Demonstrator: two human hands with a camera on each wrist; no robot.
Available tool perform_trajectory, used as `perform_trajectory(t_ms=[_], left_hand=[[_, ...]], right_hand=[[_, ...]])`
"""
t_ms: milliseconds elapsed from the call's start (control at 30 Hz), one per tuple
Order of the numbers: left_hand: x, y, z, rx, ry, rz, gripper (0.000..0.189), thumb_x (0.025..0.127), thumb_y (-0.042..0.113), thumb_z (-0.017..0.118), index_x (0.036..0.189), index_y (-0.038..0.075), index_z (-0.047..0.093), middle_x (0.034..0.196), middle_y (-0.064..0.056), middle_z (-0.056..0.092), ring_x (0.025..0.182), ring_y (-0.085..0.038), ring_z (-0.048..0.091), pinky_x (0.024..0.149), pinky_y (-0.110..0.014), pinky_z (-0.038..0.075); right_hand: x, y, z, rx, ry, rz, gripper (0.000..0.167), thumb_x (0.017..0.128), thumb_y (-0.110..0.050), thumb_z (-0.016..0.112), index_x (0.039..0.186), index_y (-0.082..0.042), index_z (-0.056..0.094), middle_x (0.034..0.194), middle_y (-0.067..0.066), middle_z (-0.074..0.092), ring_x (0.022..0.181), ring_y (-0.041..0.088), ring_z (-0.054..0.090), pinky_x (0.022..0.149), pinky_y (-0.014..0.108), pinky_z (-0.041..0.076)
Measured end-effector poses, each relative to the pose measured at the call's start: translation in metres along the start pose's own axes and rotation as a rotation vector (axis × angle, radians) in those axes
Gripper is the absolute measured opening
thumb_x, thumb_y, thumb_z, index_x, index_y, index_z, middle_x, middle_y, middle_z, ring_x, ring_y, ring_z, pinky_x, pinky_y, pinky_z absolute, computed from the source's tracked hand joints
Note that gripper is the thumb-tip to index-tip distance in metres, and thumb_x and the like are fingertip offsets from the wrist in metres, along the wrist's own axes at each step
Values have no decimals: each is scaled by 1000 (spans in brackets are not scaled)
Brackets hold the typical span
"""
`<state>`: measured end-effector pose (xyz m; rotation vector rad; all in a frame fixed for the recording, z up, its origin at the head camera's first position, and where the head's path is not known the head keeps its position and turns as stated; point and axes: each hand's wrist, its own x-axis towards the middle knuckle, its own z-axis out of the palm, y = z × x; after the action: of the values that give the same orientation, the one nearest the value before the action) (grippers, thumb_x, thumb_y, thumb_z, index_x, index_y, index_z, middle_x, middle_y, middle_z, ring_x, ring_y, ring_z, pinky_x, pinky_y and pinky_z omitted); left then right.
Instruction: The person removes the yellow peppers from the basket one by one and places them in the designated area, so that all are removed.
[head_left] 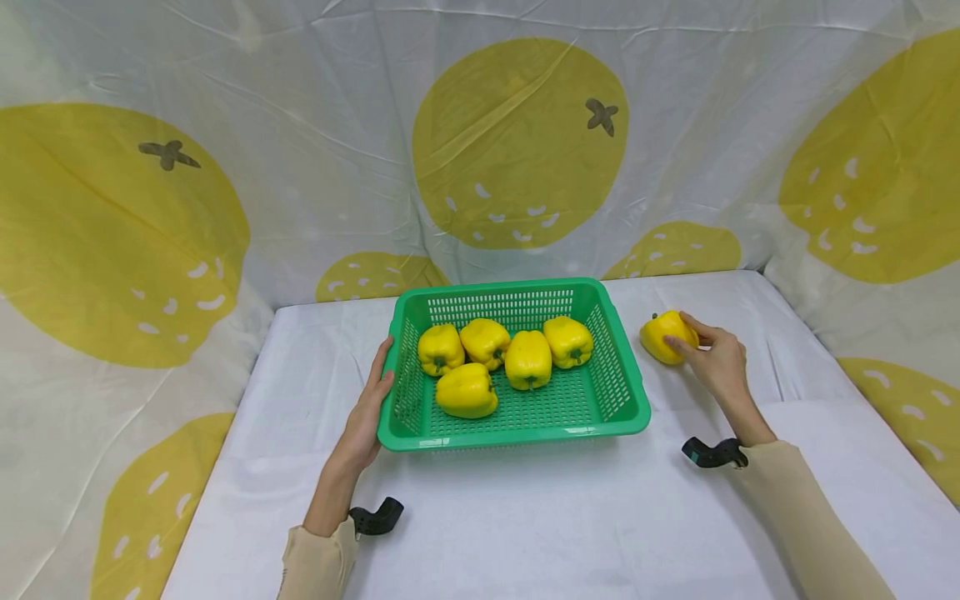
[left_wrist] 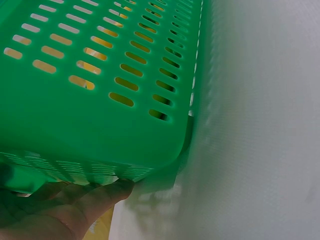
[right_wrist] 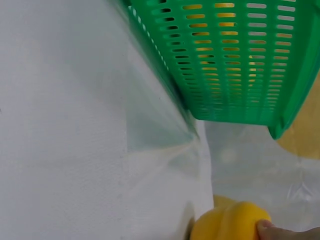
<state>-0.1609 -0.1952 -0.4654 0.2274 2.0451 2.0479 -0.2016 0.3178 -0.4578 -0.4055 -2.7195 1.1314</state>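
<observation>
A green plastic basket point(head_left: 517, 442) with slotted walls holds several yellow bell peppers point(head_left: 467, 390). My left hand point(head_left: 363, 417) rests against the basket's left side, its fingers fairly straight along the outer wall. In the left wrist view, that hand point(left_wrist: 65, 207) shows below the basket wall point(left_wrist: 100, 120). Right of the basket, my right hand point(head_left: 716, 358) grips another yellow bell pepper point(head_left: 662, 337) between thumb and fingers, at the tabletop. The right wrist view catches this pepper point(right_wrist: 227, 222) at the bottom, with only a fingertip on it; the rest of the hand lies out of frame.
A white cloth point(head_left: 525, 533) covers the table. Behind it and at both sides hang pale curtains point(head_left: 337, 167) printed with large yellow fruit. Each wrist carries a black camera mount point(head_left: 377, 517).
</observation>
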Motion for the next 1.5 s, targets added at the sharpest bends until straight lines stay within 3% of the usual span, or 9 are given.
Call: perform_trajectory(t_ms=[433, 867, 1000, 1100, 1333, 1500], left_hand=[[0, 0, 1, 12, 2, -5, 56, 114, 47, 23, 165, 45, 0, 174, 14, -11, 158, -24, 6, 106, -10, 33], [0, -2, -1, -2, -9, 13, 57, 114, 46, 23, 165, 43, -1, 175, 10, -10, 155, -30, 15, 104, -12, 40], [0, -3, -1, -6, -15, 23, 57, 114, 46, 23, 165, 42, -1, 175, 11, -10, 156, -29, 13, 105, -12, 39], [0, -3, -1, -10, -21, 31, 57, 114, 46, 23, 166, 41, -2, 175, 11, -10, 157, -28, 10, 106, -11, 37], [0, -2, -2, -18, -22, 28, 56, 114, 45, 22, 165, 42, -1, 175, 10, -9, 153, -29, 18, 104, -13, 42], [0, -2, -2, -21, -22, 32, 56, 114, 44, 22, 166, 41, -1, 175, 10, -8, 154, -28, 17, 105, -13, 42]], right_hand=[[2, 1, -1, -19, -1, 29, 63, 100, -45, 67, 153, -17, 48, 149, 27, 54, 127, 45, 48, 87, 40, 33], [2, -2, -1, -12, 0, 10, 63, 100, -42, 68, 153, -15, 48, 147, 29, 55, 126, 46, 48, 85, 37, 34], [1, -3, -3, -12, -2, 0, 63, 101, -41, 68, 154, -13, 47, 146, 29, 56, 128, 47, 50, 93, 45, 43], [1, -3, -5, 0, 5, -7, 64, 101, -41, 67, 154, -12, 47, 145, 31, 56, 129, 48, 50, 101, 55, 42], [3, -9, -7, 4, 63, -2, 62, 101, -40, 67, 154, -15, 47, 143, 31, 52, 130, 45, 47, 106, 55, 48], [1, -17, -9, 11, 96, -73, 61, 100, -36, 70, 152, -11, 50, 141, 31, 52, 127, 45, 49, 108, 59, 47]])
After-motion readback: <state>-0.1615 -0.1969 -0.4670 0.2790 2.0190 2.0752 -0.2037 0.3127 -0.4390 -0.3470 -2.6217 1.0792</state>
